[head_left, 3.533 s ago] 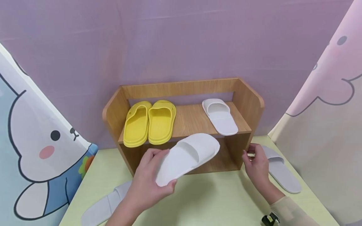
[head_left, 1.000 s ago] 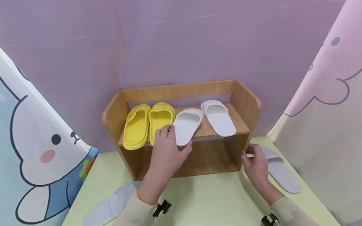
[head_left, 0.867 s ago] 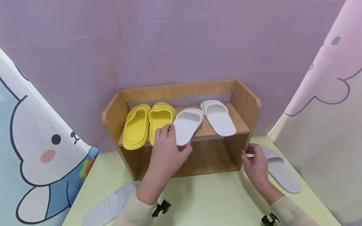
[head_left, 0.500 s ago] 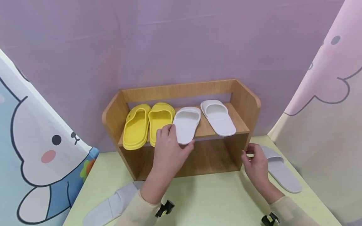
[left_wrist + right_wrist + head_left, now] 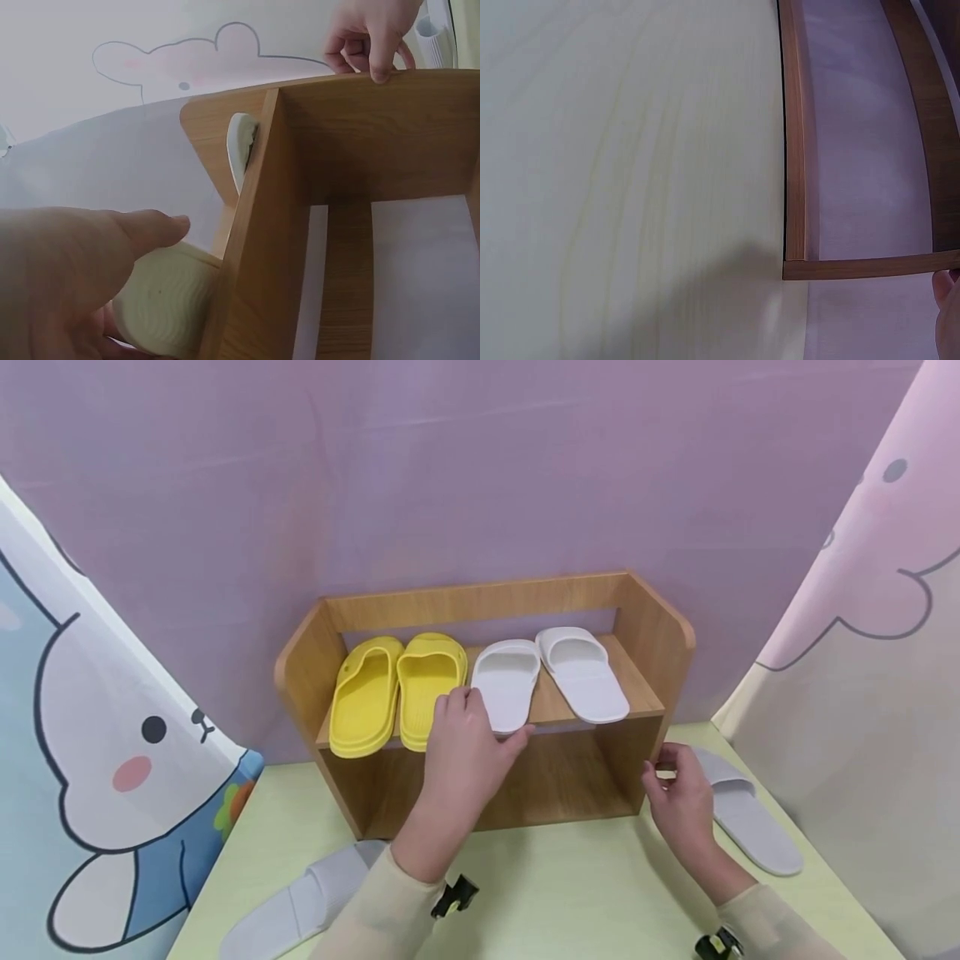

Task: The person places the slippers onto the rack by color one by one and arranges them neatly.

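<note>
My left hand (image 5: pixel 467 756) pinches the heel end of a white slipper (image 5: pixel 507 672), fingers along its left edge and thumb at the lower right. The slipper lies on the top shelf of a wooden shoe rack (image 5: pixel 480 597), toe to the back. In the left wrist view its ridged sole (image 5: pixel 169 300) juts past the shelf edge. Right beside it sits the matching white slipper (image 5: pixel 585 672), angled slightly. Two yellow clogs (image 5: pixel 365 702) stand side by side at the left. My right hand (image 5: pixel 681 793) grips the rack's right side panel at its front edge, fingers curled.
A grey slipper (image 5: pixel 753 822) lies on the pale green table (image 5: pixel 570 893) right of the rack, behind my right hand. Another grey slipper (image 5: pixel 292 906) lies front left, partly covered by my left sleeve. A purple cloth (image 5: pixel 480 468) hangs behind the rack.
My left hand has carried the white slipper from in front of the rack onto the top shelf. It has since turned straighter and shifted right, against its mate. The right hand has stayed put.
</note>
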`<action>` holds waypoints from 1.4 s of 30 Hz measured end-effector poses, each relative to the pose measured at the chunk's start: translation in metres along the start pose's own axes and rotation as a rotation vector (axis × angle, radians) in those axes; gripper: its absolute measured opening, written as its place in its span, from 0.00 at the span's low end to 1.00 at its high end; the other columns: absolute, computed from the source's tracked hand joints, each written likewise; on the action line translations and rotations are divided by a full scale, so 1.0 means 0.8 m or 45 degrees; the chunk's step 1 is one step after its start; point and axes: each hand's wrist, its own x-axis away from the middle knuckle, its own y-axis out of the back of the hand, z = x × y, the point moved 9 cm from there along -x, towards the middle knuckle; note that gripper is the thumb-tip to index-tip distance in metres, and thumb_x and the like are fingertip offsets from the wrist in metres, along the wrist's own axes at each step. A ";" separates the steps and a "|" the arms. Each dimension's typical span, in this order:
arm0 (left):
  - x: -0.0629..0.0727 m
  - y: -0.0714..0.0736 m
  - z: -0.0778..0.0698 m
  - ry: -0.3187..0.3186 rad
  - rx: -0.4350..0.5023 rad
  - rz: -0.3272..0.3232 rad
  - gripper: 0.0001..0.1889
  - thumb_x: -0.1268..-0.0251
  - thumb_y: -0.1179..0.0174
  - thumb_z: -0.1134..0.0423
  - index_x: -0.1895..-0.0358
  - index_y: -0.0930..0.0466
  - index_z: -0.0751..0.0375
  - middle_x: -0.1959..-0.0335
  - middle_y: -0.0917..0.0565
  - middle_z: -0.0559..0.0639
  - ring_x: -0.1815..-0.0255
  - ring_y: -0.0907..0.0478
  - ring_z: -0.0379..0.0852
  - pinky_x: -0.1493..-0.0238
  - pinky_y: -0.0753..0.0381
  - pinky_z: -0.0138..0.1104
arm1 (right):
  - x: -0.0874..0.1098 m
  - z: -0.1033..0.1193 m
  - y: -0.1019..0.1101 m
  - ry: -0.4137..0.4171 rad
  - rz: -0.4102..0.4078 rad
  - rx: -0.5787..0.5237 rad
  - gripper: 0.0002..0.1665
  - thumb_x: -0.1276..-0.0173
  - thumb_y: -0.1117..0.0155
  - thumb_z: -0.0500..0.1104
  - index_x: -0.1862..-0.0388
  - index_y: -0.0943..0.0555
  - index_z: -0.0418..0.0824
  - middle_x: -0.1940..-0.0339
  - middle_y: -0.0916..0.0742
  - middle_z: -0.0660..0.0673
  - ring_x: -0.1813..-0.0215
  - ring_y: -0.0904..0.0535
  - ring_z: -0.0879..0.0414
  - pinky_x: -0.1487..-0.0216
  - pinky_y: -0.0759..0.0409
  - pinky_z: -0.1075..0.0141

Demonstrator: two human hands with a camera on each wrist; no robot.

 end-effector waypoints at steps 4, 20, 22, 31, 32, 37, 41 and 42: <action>-0.004 -0.002 -0.004 -0.013 -0.070 0.060 0.46 0.38 0.21 0.34 0.38 0.19 0.77 0.45 0.16 0.65 0.47 0.24 0.58 0.51 0.16 0.42 | 0.000 0.000 0.001 0.001 -0.004 -0.004 0.18 0.32 0.30 0.24 0.46 0.21 0.30 0.58 0.11 0.39 0.56 0.19 0.64 0.59 0.21 0.86; 0.003 -0.001 -0.006 0.009 0.028 0.208 0.41 0.35 0.20 0.41 0.40 0.19 0.78 0.45 0.15 0.65 0.50 0.17 0.57 0.46 0.10 0.45 | 0.001 -0.001 -0.001 -0.002 0.005 0.005 0.17 0.32 0.30 0.25 0.45 0.21 0.29 0.57 0.12 0.39 0.55 0.18 0.62 0.58 0.23 0.87; 0.004 0.000 -0.006 0.003 0.069 0.211 0.40 0.35 0.20 0.41 0.41 0.18 0.78 0.48 0.15 0.64 0.52 0.17 0.56 0.50 0.11 0.45 | 0.001 -0.001 0.000 -0.002 0.002 0.005 0.17 0.32 0.30 0.25 0.45 0.21 0.30 0.57 0.12 0.39 0.56 0.18 0.61 0.58 0.23 0.87; 0.006 -0.002 0.001 0.016 0.257 0.176 0.32 0.38 0.16 0.48 0.43 0.16 0.69 0.52 0.14 0.57 0.55 0.16 0.52 0.51 0.09 0.46 | 0.002 -0.001 0.000 0.005 -0.001 0.000 0.17 0.32 0.30 0.25 0.46 0.21 0.30 0.57 0.12 0.40 0.56 0.18 0.60 0.58 0.22 0.87; 0.006 -0.002 0.001 0.004 0.248 0.156 0.31 0.38 0.16 0.48 0.44 0.16 0.70 0.52 0.14 0.57 0.55 0.16 0.53 0.51 0.09 0.46 | 0.002 -0.002 0.000 0.003 -0.001 -0.001 0.17 0.32 0.30 0.25 0.46 0.21 0.30 0.57 0.12 0.40 0.56 0.18 0.61 0.58 0.22 0.87; 0.005 -0.003 0.000 -0.023 0.173 0.065 0.33 0.38 0.16 0.47 0.44 0.15 0.73 0.52 0.12 0.60 0.54 0.14 0.54 0.50 0.09 0.46 | 0.002 -0.003 0.000 -0.002 -0.002 -0.006 0.17 0.32 0.30 0.24 0.46 0.21 0.29 0.57 0.12 0.39 0.55 0.19 0.65 0.58 0.22 0.87; 0.003 -0.005 0.000 -0.019 0.105 0.035 0.37 0.39 0.16 0.44 0.42 0.15 0.74 0.50 0.11 0.62 0.52 0.13 0.56 0.47 0.08 0.46 | 0.001 -0.002 -0.001 -0.008 0.001 -0.002 0.17 0.32 0.30 0.25 0.45 0.21 0.30 0.57 0.12 0.39 0.55 0.20 0.65 0.58 0.22 0.87; 0.003 -0.005 0.000 -0.021 0.098 0.028 0.37 0.40 0.16 0.43 0.43 0.14 0.74 0.51 0.11 0.62 0.52 0.12 0.56 0.47 0.08 0.45 | 0.001 -0.002 -0.001 -0.009 0.001 -0.003 0.17 0.32 0.30 0.25 0.45 0.21 0.30 0.57 0.12 0.39 0.55 0.19 0.65 0.58 0.22 0.86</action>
